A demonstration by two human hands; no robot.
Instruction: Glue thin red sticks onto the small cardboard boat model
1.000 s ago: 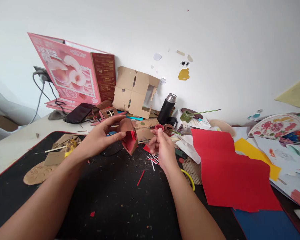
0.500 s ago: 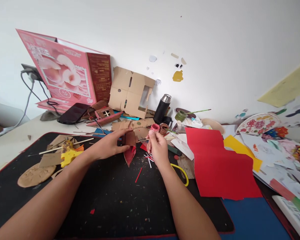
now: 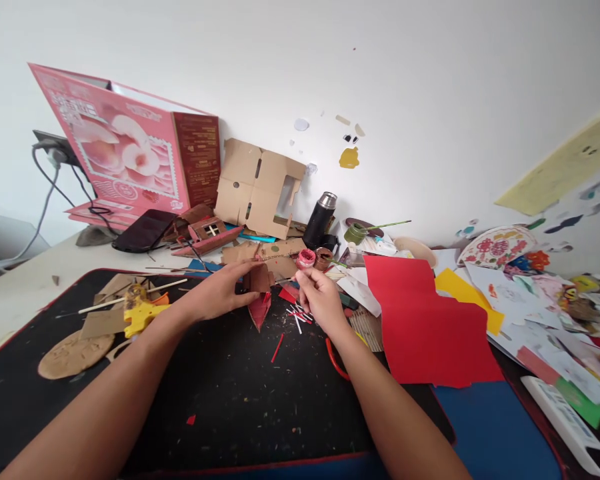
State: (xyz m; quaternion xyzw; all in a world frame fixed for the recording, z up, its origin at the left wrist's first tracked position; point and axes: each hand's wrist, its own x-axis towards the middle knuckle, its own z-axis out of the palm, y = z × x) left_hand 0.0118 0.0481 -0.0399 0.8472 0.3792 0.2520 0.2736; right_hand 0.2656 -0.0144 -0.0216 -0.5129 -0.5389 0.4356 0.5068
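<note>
My left hand (image 3: pixel 226 291) holds a small cardboard boat (image 3: pixel 260 310) with a red pointed bow, thumb and fingers on either side of its brown cabin. The fingers partly hide the boat. Just to the right, my right hand (image 3: pixel 323 300) is closed in a pinch on a thin, pale stick-like tool (image 3: pixel 283 280), whose tip points toward the boat; its exact kind is too small to tell. An open jar of red paint (image 3: pixel 307 259) stands behind my right hand. White and red paper strips (image 3: pixel 299 316) lie on the black mat between the hands.
A yellow glue gun (image 3: pixel 143 312) and cardboard pieces lie left. Another cardboard boat (image 3: pixel 207 235), a black thermos (image 3: pixel 321 220) and a green paint jar (image 3: pixel 355 233) stand behind. Red paper (image 3: pixel 430 333) lies right, with a red scissors handle (image 3: pixel 336 360) beside my right forearm.
My right hand has shifted slightly right and down, uncovering the red paint jar. The red scissors handle now shows beside my forearm. My left hand stays on the boat; the view has turned slightly.
</note>
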